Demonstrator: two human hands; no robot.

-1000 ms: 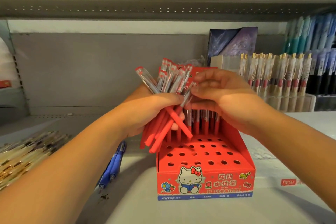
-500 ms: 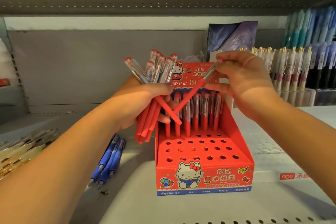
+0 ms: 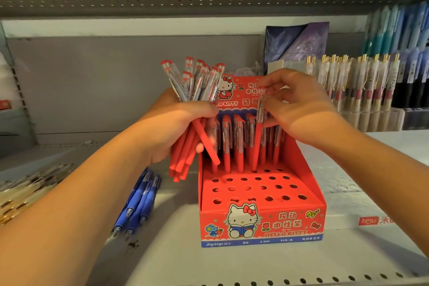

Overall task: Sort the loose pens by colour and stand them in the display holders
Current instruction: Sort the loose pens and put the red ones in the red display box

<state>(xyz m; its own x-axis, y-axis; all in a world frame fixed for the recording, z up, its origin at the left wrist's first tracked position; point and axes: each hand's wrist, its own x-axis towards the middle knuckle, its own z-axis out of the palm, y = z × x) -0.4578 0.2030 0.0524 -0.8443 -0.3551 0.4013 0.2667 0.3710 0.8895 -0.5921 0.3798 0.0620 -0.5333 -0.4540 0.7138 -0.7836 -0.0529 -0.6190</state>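
My left hand (image 3: pixel 176 127) grips a bundle of several red pens (image 3: pixel 185 153), clear clips up, left of the red Hello Kitty display holder (image 3: pixel 262 223). My right hand (image 3: pixel 299 109) pinches a single red pen (image 3: pixel 258 137) by its clear upper part and holds it upright, tip down at a hole in the holder's back rows. Several red pens (image 3: pixel 239 144) stand in the back rows. The front rows of holes are empty.
Three blue pens (image 3: pixel 139 202) lie loose on the shelf left of the holder. Pale gold-trimmed pens (image 3: pixel 25 188) lie at far left. Racks of gold-clipped pens (image 3: pixel 362 86) and blue pens (image 3: pixel 399 28) stand at right. A dark package (image 3: pixel 297 44) stands behind the holder.
My right hand drew one red pen out of the bundle, swung it from slanted to upright and lowered its tip to the holder. The left hand with the bundle stayed nearly still.
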